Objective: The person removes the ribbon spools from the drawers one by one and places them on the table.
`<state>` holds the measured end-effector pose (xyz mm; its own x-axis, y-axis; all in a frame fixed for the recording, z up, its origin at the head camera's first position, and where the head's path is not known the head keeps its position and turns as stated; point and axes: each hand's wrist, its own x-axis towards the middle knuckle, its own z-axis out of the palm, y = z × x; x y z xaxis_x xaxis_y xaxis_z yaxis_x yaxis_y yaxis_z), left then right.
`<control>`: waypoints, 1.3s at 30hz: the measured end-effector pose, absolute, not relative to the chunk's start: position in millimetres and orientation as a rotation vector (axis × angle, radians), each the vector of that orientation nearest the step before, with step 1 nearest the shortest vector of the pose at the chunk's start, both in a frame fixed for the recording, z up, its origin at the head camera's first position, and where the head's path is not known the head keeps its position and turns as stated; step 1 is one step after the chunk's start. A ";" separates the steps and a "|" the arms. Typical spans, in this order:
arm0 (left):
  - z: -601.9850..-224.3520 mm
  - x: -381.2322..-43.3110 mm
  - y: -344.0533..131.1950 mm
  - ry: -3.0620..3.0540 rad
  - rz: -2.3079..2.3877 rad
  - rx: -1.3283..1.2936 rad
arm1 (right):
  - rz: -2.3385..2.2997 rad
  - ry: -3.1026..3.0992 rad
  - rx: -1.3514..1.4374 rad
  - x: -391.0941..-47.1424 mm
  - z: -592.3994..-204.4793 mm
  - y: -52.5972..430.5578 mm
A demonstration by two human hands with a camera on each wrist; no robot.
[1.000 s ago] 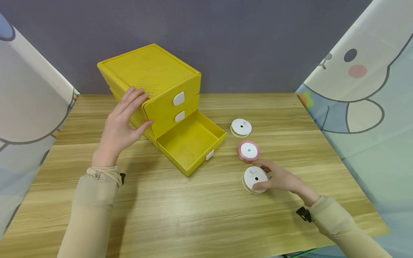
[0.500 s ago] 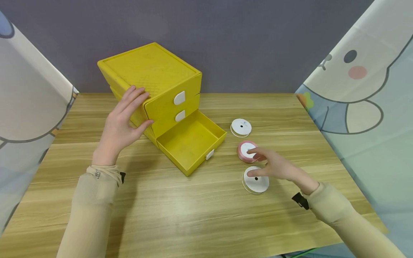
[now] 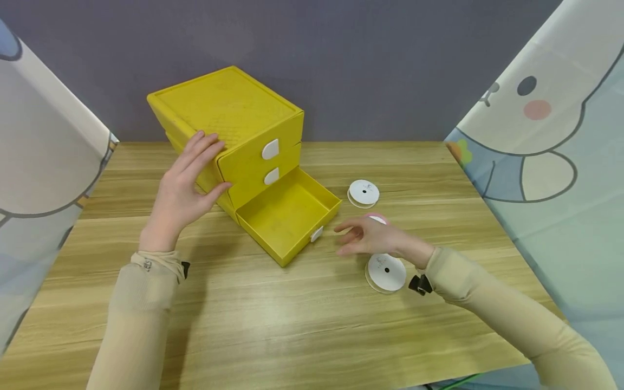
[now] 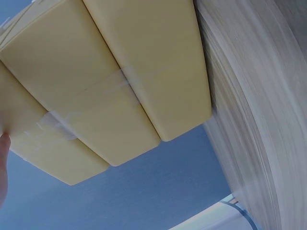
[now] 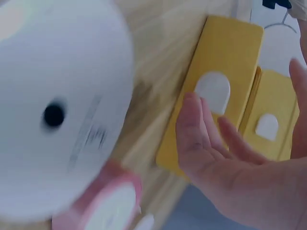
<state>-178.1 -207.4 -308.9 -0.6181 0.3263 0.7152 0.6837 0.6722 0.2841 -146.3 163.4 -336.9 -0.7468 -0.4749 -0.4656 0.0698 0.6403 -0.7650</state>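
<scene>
A yellow drawer unit (image 3: pixel 224 105) stands at the back left, its bottom drawer (image 3: pixel 285 214) pulled out and bare inside. My left hand (image 3: pixel 181 189) rests on the unit's front left corner, fingers on top and thumb at the front edge. In the left wrist view the unit's side (image 4: pixel 96 81) fills much of the frame. My right hand (image 3: pixel 372 235) hovers with loosely bent fingers just right of the drawer's white handle (image 3: pixel 317 234), holding nothing. Beneath it, a pink ribbon spool (image 3: pixel 379 218) is mostly covered. A white spool (image 3: pixel 387 272) lies nearer me, by the wrist.
Another white spool (image 3: pixel 364 193) lies farther back on the wooden table (image 3: pixel 273 325). A dark grey panel (image 3: pixel 370 70) rises behind the table, and cartoon-printed cloth (image 3: pixel 546 157) hangs at both sides.
My right hand has left the near white spool, passing over the pink one and moving left toward the drawer's handle. My left hand and the drawer unit stay in place.
</scene>
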 end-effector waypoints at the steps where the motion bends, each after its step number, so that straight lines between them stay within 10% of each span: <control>1: -309.1 -178.2 -207.4 -2.244 -0.731 -0.774 | -1.075 2.170 -0.279 -148.3 -339.0 159.3; 39: -310.5 -179.5 -208.0 -2.210 -0.737 -0.793 | -1.007 2.323 -0.041 -191.8 -371.2 88.6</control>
